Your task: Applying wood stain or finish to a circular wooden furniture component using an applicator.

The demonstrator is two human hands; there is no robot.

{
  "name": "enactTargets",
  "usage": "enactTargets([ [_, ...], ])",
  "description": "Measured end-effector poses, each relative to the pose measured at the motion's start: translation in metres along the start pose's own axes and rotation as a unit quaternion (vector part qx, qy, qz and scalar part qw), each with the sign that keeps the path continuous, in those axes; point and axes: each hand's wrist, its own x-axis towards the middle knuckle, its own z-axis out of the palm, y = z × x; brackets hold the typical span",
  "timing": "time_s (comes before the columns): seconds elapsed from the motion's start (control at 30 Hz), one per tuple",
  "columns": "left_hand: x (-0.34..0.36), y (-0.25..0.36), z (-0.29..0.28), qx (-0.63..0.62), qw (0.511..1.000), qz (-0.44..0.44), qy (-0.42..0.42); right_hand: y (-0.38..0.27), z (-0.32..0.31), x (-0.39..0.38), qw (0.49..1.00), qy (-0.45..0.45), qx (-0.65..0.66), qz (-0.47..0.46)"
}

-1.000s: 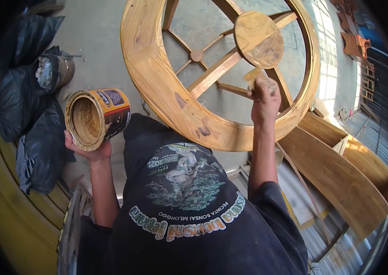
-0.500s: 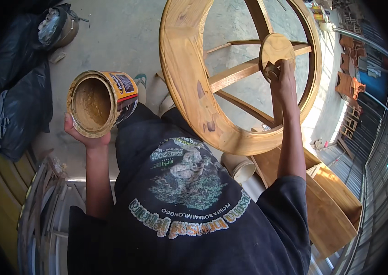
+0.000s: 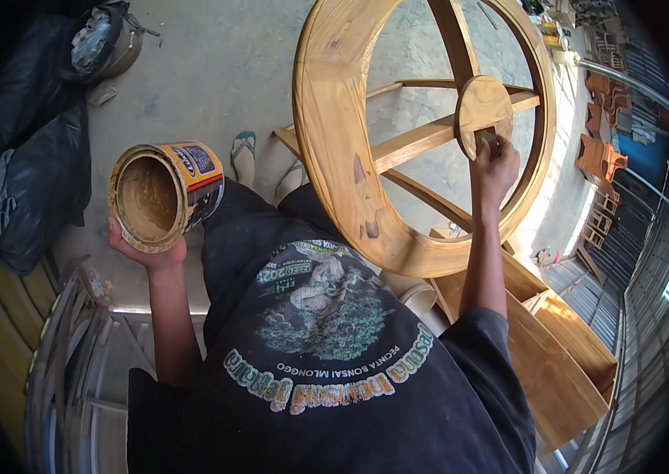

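Note:
My left hand (image 3: 147, 254) is wrapped round the underside of a tin can (image 3: 206, 175), tilted so its mouth faces me. Brown paste coats the inside of the can and its rim. My right hand (image 3: 495, 170) pinches a small dark flat scraper (image 3: 486, 141) against the lower part of a round wooden disc (image 3: 486, 101). This disc sits where the crossbars (image 3: 417, 142) meet inside a large wooden ring frame (image 3: 333, 103). Dark patches mark the ring's near-left face. My fingers partly hide the scraper.
Black plastic bags (image 3: 38, 182) and a bucket (image 3: 121, 51) stand at the left. A wooden box-like piece (image 3: 559, 355) and a pale pail (image 3: 419, 299) are at the lower right. Wooden furniture parts (image 3: 603, 158) line the far right. My sandalled foot (image 3: 244, 158) is below the can.
My right hand and the scraper sit slightly lower on the disc. The can has shifted slightly left and down in view, while the ring frame appears a little farther right and lower.

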Motion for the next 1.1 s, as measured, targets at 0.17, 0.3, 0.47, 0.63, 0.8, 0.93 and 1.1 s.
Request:
enactTargets([
  [0.17, 0.005, -0.003, 0.007, 0.008, 0.999, -0.014, -0.032, 0.003, 0.025, -0.034, 0.988, -0.006, 0.079, 0.133],
  [0.3, 0.002, -0.002, 0.016, 0.021, 0.998, -0.023, -0.061, 0.004, 0.039, -0.027, 0.994, -0.004, 0.050, 0.098],
  [0.47, -0.002, -0.005, 0.017, 0.044, 0.996, -0.016, -0.077, 0.002, 0.038, -0.026, 0.998, 0.003, -0.029, 0.056],
  [0.63, -0.010, -0.006, 0.023, 0.063, 0.994, -0.007, -0.086, 0.008, 0.030, -0.044, 0.993, 0.008, -0.018, 0.114],
  [0.8, -0.018, -0.009, 0.028, 0.078, 0.994, -0.016, -0.072, 0.021, 0.007, -0.066, 0.798, -0.015, 0.474, 0.371],
  [0.93, -0.039, -0.006, 0.054, 0.096, 0.994, -0.020, -0.041, 0.012, -0.012, -0.077, 0.633, -0.146, 0.626, 0.432],
  [1.1, -0.050, -0.003, 0.070, 0.123, 0.992, -0.022, -0.020, -0.002, -0.016, -0.098, 0.459, -0.200, 0.759, 0.416],
])
